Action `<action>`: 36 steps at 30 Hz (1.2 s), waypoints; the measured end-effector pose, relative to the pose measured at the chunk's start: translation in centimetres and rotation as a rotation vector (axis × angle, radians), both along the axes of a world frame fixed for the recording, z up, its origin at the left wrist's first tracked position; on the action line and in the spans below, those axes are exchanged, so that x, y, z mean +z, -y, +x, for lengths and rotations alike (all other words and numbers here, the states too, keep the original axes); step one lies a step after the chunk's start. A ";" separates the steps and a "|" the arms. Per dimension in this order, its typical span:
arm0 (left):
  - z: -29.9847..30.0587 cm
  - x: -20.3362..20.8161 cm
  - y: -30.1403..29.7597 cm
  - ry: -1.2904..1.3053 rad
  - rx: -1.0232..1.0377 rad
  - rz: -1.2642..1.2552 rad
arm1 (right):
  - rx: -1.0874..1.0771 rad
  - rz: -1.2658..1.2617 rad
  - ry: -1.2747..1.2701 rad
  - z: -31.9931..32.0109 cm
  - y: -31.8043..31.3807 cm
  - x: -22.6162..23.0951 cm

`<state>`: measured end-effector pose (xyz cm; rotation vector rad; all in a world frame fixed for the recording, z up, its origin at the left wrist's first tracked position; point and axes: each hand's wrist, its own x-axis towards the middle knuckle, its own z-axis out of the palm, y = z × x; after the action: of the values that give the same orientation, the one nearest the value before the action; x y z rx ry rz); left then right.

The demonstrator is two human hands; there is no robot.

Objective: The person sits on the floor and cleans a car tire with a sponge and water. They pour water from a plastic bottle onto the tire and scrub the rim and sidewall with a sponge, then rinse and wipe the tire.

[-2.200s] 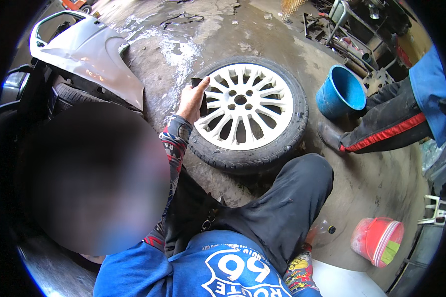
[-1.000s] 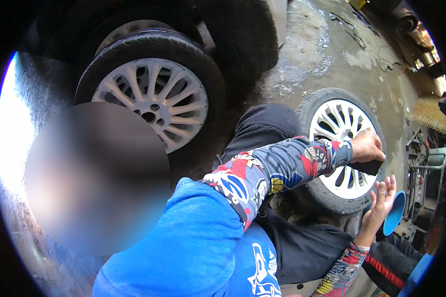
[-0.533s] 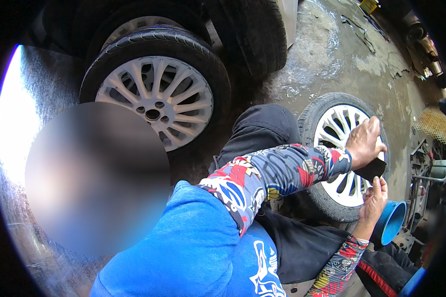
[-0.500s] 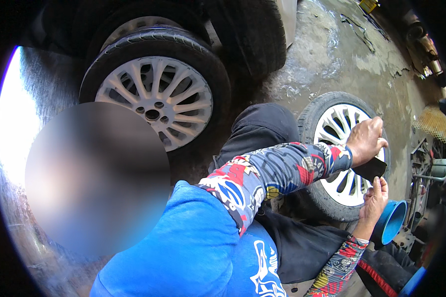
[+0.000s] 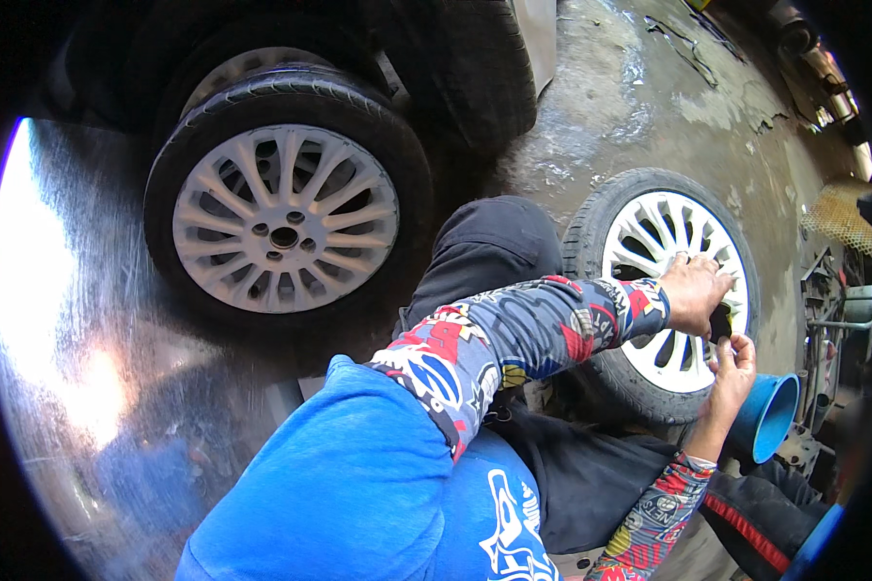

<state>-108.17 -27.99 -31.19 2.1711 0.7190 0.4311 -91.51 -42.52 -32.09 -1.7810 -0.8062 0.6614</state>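
In front of me a white multi-spoke wheel [image 5: 664, 232] with a black tyre [image 5: 591, 232] stands tilted. My left hand [image 5: 693, 295] is over its spokes, knuckles upward, its fingers bent about the upper edge of a thin black sheet [image 5: 722, 321]. Just below, my right hand [image 5: 733, 373] pinches the lower part of this sheet between thumb and fingertips. Part of the sheet is hidden behind my hands, and a yellowish patch shows beside it. Patterned sleeves [image 5: 552, 334] cover both my forearms.
A second wheel [image 5: 286, 218] with dusty spokes leans at the upper left by a dark tyre [image 5: 465, 77]. A blue bucket [image 5: 773, 421] lies near my right hand. Metal tools and pipes [image 5: 843, 320] crowd the right side. The concrete floor [image 5: 591, 87] is wet in patches.
My left hand has come down toward my right hand, and the black sheet between them shows smaller. The view has shifted slightly.
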 end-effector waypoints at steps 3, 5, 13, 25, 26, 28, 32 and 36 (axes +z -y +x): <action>-0.2 0.5 -0.3 -0.010 -0.003 -0.060 | -0.031 0.023 -0.005 0.2 0.3 0.4; -0.2 0.4 -0.2 0.072 0.024 -0.055 | -0.071 0.013 -0.014 0.0 0.5 0.9; 1.7 -0.4 0.3 0.329 0.025 -0.133 | -0.159 0.031 -0.071 -2.9 0.3 3.7; -1.1 1.7 -6.0 0.719 0.471 -0.407 | -0.359 0.052 -0.144 -2.3 2.9 1.6; -1.2 1.3 -6.0 0.713 0.439 -0.447 | -0.355 0.064 -0.140 -1.9 3.3 1.2; -1.2 0.5 -5.8 0.591 0.470 -0.408 | -0.417 0.051 -0.058 -1.1 3.8 0.2; -1.2 -1.5 -5.1 0.300 0.390 -0.265 | -0.548 -0.102 0.149 0.2 3.2 -3.7; -2.3 -5.2 -3.8 -0.142 0.308 -0.068 | -0.409 -0.609 0.534 0.3 2.5 -7.8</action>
<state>-110.45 -24.17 -36.36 2.0471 1.1390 0.4047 -91.21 -45.00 -39.86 -2.6501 -0.5736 0.1488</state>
